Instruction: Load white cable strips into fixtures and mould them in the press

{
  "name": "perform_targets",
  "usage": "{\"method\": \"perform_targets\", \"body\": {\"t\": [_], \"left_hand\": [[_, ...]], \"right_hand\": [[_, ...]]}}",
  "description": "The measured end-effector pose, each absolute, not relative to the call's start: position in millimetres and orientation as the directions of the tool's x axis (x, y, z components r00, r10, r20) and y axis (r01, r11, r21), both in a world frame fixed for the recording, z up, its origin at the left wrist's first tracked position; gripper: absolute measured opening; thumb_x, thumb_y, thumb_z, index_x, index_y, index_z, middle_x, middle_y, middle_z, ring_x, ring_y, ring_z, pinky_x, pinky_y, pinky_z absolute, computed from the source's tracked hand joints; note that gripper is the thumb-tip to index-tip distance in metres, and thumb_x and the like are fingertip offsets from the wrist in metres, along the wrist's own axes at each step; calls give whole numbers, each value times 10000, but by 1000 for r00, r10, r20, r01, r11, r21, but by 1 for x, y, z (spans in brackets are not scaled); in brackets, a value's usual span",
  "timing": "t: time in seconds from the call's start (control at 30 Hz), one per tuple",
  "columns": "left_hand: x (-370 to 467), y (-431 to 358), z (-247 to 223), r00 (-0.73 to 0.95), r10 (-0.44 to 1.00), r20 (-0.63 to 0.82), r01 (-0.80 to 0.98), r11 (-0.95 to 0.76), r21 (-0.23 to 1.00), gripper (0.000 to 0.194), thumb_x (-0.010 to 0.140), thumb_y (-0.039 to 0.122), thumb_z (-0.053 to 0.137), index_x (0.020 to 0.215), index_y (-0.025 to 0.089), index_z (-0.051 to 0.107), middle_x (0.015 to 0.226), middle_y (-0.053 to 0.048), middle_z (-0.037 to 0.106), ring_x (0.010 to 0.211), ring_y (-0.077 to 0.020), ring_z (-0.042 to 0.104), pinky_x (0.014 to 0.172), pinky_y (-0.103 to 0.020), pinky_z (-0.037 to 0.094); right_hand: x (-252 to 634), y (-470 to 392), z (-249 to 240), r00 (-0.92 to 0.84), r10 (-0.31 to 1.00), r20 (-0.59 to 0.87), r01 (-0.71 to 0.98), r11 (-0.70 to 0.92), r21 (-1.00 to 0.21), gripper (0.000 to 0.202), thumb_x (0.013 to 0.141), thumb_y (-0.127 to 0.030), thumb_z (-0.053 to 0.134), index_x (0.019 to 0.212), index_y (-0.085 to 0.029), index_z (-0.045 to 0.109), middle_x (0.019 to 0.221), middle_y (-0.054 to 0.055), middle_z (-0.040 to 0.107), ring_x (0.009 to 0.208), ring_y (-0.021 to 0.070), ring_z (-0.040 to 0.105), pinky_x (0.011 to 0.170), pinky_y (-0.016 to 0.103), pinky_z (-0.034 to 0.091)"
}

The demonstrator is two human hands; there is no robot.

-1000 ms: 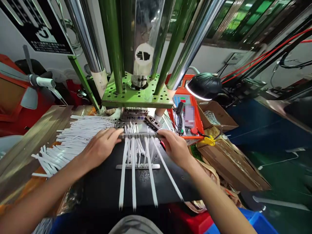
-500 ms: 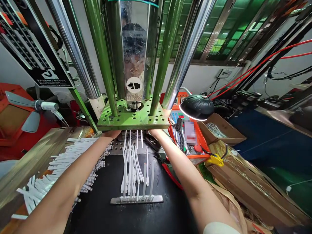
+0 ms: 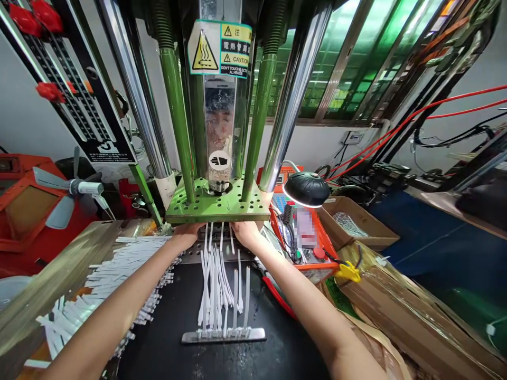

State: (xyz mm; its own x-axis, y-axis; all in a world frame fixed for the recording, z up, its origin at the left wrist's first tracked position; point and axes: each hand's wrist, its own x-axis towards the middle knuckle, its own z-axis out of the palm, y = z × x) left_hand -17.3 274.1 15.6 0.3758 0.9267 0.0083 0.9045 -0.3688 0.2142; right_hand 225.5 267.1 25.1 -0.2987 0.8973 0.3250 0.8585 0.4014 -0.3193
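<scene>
My left hand (image 3: 189, 236) reaches under the front edge of the green press plate (image 3: 217, 216), its fingers mostly hidden there. My right hand (image 3: 246, 235) is under the same edge, fingers curled inward beside the white strips (image 3: 211, 237) that hang out between both hands. What the fingers hold is hidden. Nearer to me, a flat metal bar (image 3: 224, 336) lies on the black work surface (image 3: 158, 353), with several white strips standing up from it. A bundle of white cables with small plug-like ends (image 3: 216, 295) lies just behind the bar.
Many white cables (image 3: 114, 269) are piled left, beside my forearm. Green and chrome columns rise around the press. A black lamp (image 3: 307, 189), a red control box (image 3: 312, 258) and red-handled pliers (image 3: 279, 295) are right, with cardboard boxes (image 3: 360, 221) beyond. A small fan (image 3: 75, 187) stands left.
The view has tilted up, so a warning label on the press shows. My right hand shows more below the plate edge, and the rightmost hanging strip has tilted. The metal bar stays put.
</scene>
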Motion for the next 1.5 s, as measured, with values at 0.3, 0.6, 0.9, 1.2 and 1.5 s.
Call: {"method": "perform_targets", "body": {"t": [0.3, 0.6, 0.9, 1.2, 1.5], "left_hand": [[6, 272, 41, 408, 912, 49, 885, -408, 224, 531, 905, 128, 373, 1333, 330, 614, 1324, -44, 651, 1268, -305, 574, 1082, -484, 429], [-59, 82, 8, 511, 829, 226, 786, -557, 268, 459, 988, 253, 384, 1429, 225, 509, 1464, -96, 523, 1372, -252, 473, 1134, -424, 424], [-116, -66, -33, 522, 799, 298, 848, -524, -80, 608, 947, 227, 428, 1542, 304, 335, 1461, -67, 537, 1299, -271, 544, 1242, -500, 153], [-109, -66, -31, 402, 887, 226, 903, -424, 60, 642, 971, 94, 333, 1549, 367, 272, 1513, -36, 479, 1364, -248, 487, 1233, -452, 200], [-121, -57, -30, 596, 779, 195, 802, -568, -183, 721, 878, -6, 446, 1549, 225, 325, 1529, -118, 442, 1376, -295, 470, 1241, -469, 205]], "right_hand": [[214, 260, 45, -326, 894, 307, 876, 407, -258, 418, 989, -144, 463, 1385, -221, 572, 1226, 121, 665, 1220, 297, 546, 1068, 454, 401], [314, 54, -6, -368, 842, 394, 778, 511, -366, 212, 979, -220, 513, 1122, -216, 669, 1296, 149, 586, 1215, 297, 561, 1008, 463, 499], [340, -79, -43, -373, 871, 320, 879, 442, -180, 686, 923, -160, 506, 1565, -303, 309, 1421, 166, 480, 1292, 382, 490, 986, 588, 464], [328, -72, -39, -333, 894, 300, 913, 385, -134, 780, 828, -5, 450, 1554, -259, 321, 1352, 170, 489, 1259, 364, 487, 999, 555, 417], [327, -74, -41, -302, 910, 283, 921, 356, -159, 698, 851, -18, 473, 1505, -247, 390, 1329, 173, 501, 1244, 358, 499, 1000, 538, 413]]}}
